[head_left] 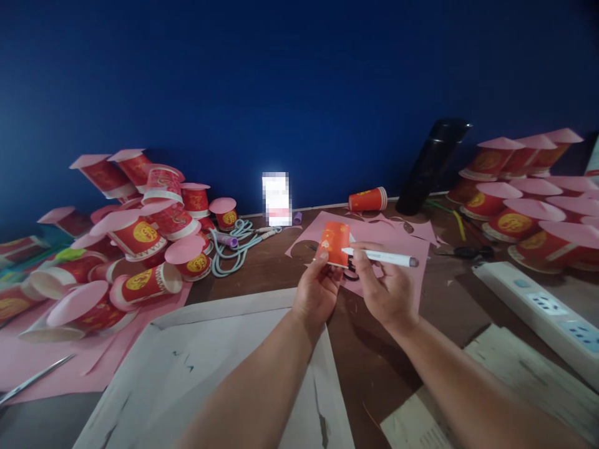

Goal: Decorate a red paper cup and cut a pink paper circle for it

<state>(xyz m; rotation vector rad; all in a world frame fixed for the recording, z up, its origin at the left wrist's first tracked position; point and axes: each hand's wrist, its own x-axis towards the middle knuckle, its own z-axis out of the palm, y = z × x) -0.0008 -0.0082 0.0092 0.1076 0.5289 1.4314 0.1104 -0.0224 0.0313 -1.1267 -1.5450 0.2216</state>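
My left hand [319, 290] grips an orange-red paper cup [336, 242] near its white rim, which points down toward me. In my right hand [384, 288] is a white marker [390, 257], its tip end pointing left and lying close to the cup's side. Whether the tip touches the cup I cannot tell. Under and behind both hands lies a pink paper sheet [414, 268] with curved cut edges. A dark-handled object, partly hidden, shows just below the cup.
Red cups with pink discs [145, 234] pile up at left; more cups [510, 221] stand at right. A lit phone [277, 199], coiled cable [229, 255], stacked cups [368, 199] and black bottle [433, 165] sit behind. A power strip [528, 293] lies right, scissors [37, 377] left, a white board [187, 399] in front.
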